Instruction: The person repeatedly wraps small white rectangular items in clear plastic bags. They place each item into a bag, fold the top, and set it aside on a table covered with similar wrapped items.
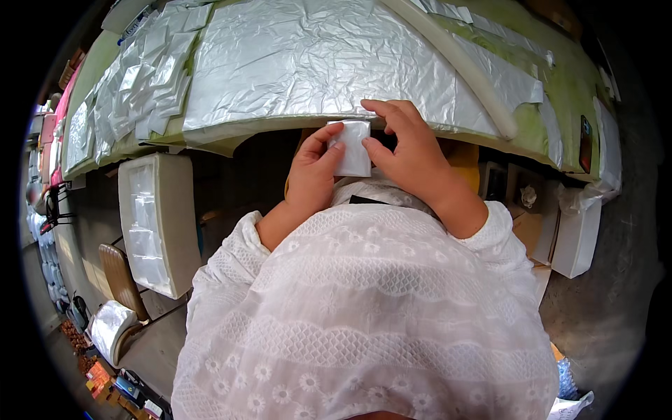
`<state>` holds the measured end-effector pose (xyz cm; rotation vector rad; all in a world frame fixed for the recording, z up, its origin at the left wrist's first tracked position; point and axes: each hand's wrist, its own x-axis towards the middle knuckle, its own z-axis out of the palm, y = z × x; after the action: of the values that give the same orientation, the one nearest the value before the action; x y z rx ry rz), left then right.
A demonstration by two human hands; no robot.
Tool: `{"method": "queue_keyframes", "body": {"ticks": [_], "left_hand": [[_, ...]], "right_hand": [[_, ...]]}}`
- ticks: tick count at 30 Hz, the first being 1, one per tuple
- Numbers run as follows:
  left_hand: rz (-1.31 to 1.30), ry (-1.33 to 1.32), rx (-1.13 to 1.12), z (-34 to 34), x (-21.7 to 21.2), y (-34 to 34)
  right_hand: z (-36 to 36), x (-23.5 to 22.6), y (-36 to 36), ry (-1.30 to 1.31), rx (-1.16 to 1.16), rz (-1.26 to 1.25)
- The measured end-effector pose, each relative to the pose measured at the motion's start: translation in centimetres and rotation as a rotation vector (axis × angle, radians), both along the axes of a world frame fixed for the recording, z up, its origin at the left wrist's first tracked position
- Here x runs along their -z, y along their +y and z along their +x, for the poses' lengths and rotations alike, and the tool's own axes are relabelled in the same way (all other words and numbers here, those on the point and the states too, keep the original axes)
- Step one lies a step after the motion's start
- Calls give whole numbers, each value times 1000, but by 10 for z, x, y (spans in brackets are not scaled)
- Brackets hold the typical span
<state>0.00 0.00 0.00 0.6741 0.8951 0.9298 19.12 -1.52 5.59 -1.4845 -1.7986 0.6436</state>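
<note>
In the head view, the left hand (pixel 313 173) pinched the left side of a flat silvery packet (pixel 356 158) between thumb and fingers, by the near edge of the table (pixel 565 115). The right hand (pixel 418 159), fingers spread, gripped nothing, its thumb at the packet's right side; contact there could not be told.

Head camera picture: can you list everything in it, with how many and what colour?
Folded packet: one, silvery white, in left hand
Table: one, green, across top
Foil sheet: one large, silver, table's middle
Loose foil pieces: many, silver, table's left
Long bar: one, off-white, table's right
Phone: one, dark, table's right end
Open box: one, white, lower left of table
Chair back: one, brown, left
Far-left clutter: uncountable, mixed colours
Blouse: one, white, on person
Left hand: one, bare, centre
Right hand: one, bare, centre-right
</note>
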Motion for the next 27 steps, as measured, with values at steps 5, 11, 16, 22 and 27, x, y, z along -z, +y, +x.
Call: {"method": "queue_keyframes", "body": {"ticks": [5, 11, 16, 22, 27], "left_hand": [[260, 146, 62, -13, -13, -7], [493, 134, -92, -55, -34, 38], [661, 439, -318, -166, -54, 151], [950, 1537, -440, -309, -60, 274], [974, 1797, -201, -279, -53, 284]], "right_hand": [[-13, 15, -1, 566, 109, -241], [-15, 20, 2, 620, 94, -83], [-13, 34, 0, 551, 68, -173], [-21, 27, 4, 538, -54, -164], [-9, 8, 3, 346, -30, 8]]}}
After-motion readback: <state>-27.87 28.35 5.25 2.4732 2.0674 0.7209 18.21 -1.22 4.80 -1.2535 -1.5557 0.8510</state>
